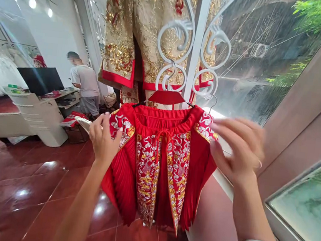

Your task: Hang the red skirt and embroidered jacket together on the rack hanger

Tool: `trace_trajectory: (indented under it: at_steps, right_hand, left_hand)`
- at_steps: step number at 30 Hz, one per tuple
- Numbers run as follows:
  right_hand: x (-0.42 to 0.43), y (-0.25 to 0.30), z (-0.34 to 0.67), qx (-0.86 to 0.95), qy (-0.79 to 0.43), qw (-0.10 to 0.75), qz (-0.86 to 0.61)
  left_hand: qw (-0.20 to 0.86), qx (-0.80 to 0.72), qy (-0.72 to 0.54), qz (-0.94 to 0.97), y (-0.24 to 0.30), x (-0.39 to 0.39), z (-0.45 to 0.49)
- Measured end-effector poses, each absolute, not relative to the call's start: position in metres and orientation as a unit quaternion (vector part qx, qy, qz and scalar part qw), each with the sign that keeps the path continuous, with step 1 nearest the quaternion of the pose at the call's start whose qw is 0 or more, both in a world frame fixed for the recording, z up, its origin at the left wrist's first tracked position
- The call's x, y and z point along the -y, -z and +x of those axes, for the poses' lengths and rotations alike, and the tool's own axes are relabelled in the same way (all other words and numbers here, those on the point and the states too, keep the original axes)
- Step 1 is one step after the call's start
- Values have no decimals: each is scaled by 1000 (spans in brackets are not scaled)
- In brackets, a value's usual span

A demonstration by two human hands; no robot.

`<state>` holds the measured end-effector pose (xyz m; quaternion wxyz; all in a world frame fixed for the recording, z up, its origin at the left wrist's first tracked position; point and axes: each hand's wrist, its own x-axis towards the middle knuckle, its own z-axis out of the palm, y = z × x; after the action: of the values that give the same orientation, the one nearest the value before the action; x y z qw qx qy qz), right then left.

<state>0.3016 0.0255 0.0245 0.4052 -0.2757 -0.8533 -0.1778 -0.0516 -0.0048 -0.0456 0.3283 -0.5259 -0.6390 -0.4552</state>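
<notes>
A red pleated skirt (158, 163) with silver and gold embroidered panels hangs from a red hanger (166, 97) on a white scrollwork stand (196, 43). My left hand (104, 137) grips the skirt's left waist corner, fingers closed on the embroidered edge. My right hand (237, 148) is at the skirt's right waist corner, blurred by motion, fingers stretched out beside the fabric. Behind the stand hangs a gold embroidered jacket (135, 32) with red trim.
A large window (261, 50) runs along the right wall above a ledge (223, 178). The floor is glossy red tile (25, 186). At the back left a person in a white shirt (85, 85) stands by a white desk (39, 112) with a dark monitor (40, 79).
</notes>
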Motion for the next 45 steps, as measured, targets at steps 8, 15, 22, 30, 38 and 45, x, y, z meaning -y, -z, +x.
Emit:
trace_trajectory:
  at_steps: [8,15,22,30,38,45]
  right_hand:
    - [-154,-28,272,887,152,361,-244]
    - [-152,-23,269,826,-31,512,-233]
    - [-135,-13,263,830,159,423,-329]
    - [-69,106,204,697,200,499,-475]
    - [-81,174,209,642,100,520,-554]
    - [-46,189,194,615,140,463,-622]
  left_hand:
    - [281,554,278,-733,-21,-13,-43]
    - [201,503,535,-648,-17,-27,-42]
    - [296,545,394,-678,0,-33,-44]
    - [190,604,445,-633,109,-26,28]
    - [143,599,493,-615,160,-33,-7]
    - [-48,660,518,-541,171,-18,-3]
